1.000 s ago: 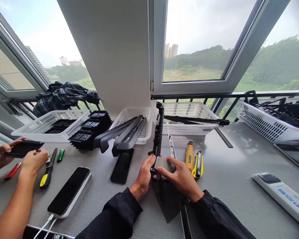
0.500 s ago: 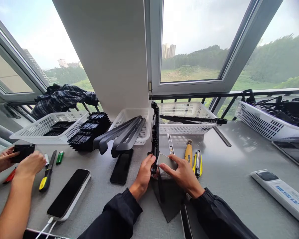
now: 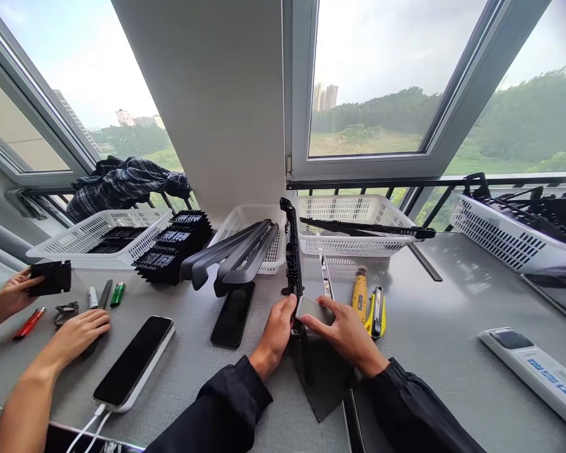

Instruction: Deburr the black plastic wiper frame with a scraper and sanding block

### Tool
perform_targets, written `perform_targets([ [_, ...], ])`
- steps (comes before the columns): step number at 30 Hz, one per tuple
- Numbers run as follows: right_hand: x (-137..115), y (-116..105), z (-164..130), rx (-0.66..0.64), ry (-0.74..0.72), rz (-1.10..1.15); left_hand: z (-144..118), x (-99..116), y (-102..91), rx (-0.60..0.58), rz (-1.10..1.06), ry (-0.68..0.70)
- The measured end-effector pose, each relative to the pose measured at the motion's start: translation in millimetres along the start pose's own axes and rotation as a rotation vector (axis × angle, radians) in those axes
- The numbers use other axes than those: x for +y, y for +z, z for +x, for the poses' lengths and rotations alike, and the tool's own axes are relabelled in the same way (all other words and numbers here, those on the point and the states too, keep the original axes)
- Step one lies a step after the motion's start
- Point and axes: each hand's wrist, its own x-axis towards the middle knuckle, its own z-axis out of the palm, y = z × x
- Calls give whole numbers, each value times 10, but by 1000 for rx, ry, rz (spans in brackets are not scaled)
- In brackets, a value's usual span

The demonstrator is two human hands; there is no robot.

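Head view: the long black toothed strip [image 3: 292, 251] stands on edge at the middle of the grey worktop [image 3: 434, 327], running toward 12 o'clock, with the left hand [image 3: 276, 330] closed around its near end and the right hand [image 3: 346, 333] pinching a small grey block [image 3: 315, 310] against it. At 3 o'clock of the block lie a yellow tool [image 3: 358, 290] and a yellow utility knife [image 3: 375, 308]. At 9 o'clock lies a dark phone [image 3: 232, 313], and farther that way a co-worker's hand [image 3: 78, 330] rests on the worktop.

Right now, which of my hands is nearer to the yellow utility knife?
Right. Your right hand sits just left of the yellow utility knife, almost touching it; your left hand is farther left, beyond the long black part.
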Motion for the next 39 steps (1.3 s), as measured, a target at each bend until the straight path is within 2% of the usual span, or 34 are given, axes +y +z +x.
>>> perform_targets([
  [6,4,-74,11,-62,11,-3,5,7,-7,-59,14,20],
  [13,-9,-85,-6,-5,5,27,1,26,-13,-53,67,24],
  [22,-50,-12,-18,-61,-21,39,-59,75,26,-7,-23,41],
  [30,-6,-43,-20,19,-39,-14,-38,111,3,-18,39,94],
  [34,-52,-69,-20,6,-34,64,-24,104,-20,-18,89,93],
  [39,-46,-89,3,43,-4,145,-18,47,-24,-86,53,43],
])
